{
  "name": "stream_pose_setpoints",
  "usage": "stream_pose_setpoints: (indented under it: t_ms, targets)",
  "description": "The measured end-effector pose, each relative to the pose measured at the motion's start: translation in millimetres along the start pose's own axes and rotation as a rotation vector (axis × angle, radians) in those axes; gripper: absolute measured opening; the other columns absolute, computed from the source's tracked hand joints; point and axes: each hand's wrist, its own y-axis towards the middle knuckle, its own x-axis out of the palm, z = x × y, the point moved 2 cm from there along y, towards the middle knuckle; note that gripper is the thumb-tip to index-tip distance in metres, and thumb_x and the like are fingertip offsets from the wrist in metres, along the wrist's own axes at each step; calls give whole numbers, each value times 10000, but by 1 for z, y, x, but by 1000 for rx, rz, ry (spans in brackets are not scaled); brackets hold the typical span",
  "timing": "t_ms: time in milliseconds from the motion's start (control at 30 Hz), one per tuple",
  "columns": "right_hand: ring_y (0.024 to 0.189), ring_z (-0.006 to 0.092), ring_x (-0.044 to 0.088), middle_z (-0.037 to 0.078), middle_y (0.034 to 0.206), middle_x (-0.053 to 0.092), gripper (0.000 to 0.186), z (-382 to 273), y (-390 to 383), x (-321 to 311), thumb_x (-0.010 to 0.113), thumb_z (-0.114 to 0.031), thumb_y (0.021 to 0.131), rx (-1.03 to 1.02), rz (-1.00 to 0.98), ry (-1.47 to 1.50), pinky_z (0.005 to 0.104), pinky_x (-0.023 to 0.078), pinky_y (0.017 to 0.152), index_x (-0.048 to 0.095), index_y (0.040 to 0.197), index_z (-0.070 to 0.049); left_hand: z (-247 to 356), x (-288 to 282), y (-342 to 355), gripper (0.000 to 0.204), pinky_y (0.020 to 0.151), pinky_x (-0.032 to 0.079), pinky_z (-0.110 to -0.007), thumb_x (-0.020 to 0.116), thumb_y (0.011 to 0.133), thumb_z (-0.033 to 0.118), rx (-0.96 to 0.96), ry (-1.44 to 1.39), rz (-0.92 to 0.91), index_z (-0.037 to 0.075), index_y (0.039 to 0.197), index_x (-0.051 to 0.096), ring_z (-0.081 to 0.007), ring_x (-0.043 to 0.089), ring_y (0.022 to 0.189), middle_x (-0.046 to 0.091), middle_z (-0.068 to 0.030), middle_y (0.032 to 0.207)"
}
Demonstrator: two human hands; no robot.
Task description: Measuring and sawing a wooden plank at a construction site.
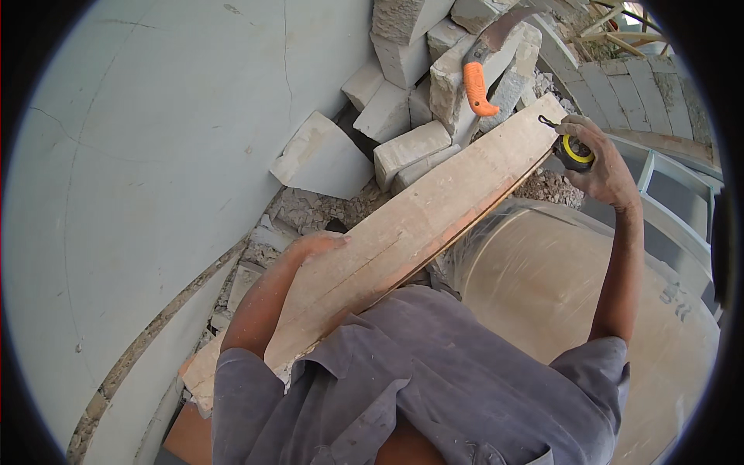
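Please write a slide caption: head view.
Left hand on a long board, right hand holding a tape measure near one end.

Clear lane, cluttered flanks

My left hand (319,243) can pass along the wooden board (422,209) to the tape measure (576,153). Broken blocks (411,153) and a pruning saw (479,87) bar its left side; a plastic-wrapped bundle (535,260) fills the right.

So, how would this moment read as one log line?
left hand: touching long pale wooden-looking board | right hand: holding black-yellow tape measure at board's end | orange-handled curved saw: on grey blocks
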Motion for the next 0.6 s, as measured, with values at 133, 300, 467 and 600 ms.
stream_pose_setpoints:
  t_ms: [133,300,467,600]
  targets:
    - [1157,299,537,135,1253,537,628,-5,-6,-50,642,14,573,-15,67,-86,366,407,1042,564,1187,-89,-3,-15,19,627,985,377,-391,594,860,538,88,-36,-14,64,1269,575,-253,495,1192,573,-145,1270]
    - [1196,292,517,111,1305,521,673,9,-14,-110,648,11,579,-23,157,-136,363,377,1082,569,1234,-122,-3,-20,14,593,982,376,-385,614,852,508,36,-47,94,48,1225,609,-260,524,1156,590,-154,1243]
    - [1221,283,503,106,1332,505,714,-7,-18,-109,672,-18,590,-64,200,-513,388,376,1091,531,1278,-145,1,-5,6,612,982,378,-388,621,841,511,111,25,158,45,1236,600,-268,519,1169,582,-163,1255]
    - [1172,294,533,127,1271,541,678,-2,-6,-104,703,-169,611,-47,225,-337,392,399,1060,533,1267,-136,1,10,2,650,996,367,-392,624,827,534,53,-49,133,45,1254,585,-278,497,1204,559,-170,1285]
